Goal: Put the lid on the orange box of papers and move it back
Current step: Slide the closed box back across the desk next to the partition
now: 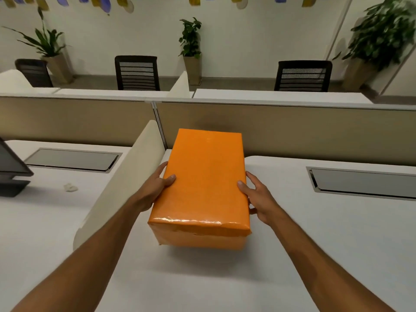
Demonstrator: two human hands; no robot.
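Observation:
The orange box (202, 185) is held above the white desk (292, 255), with a soft shadow on the desk under its near end. Its orange lid covers the top, so the papers inside are hidden. My left hand (157, 188) grips the box's left side, thumb on the lid. My right hand (256, 197) grips the right side, thumb on the lid's edge and fingers down the wall.
A cream divider panel (121, 188) stands close on the left of the box. A tan partition (292, 131) closes the back of the desk. A grey cable hatch (364, 183) lies at the right. A monitor (11, 167) and crumpled paper (71, 187) sit on the left desk.

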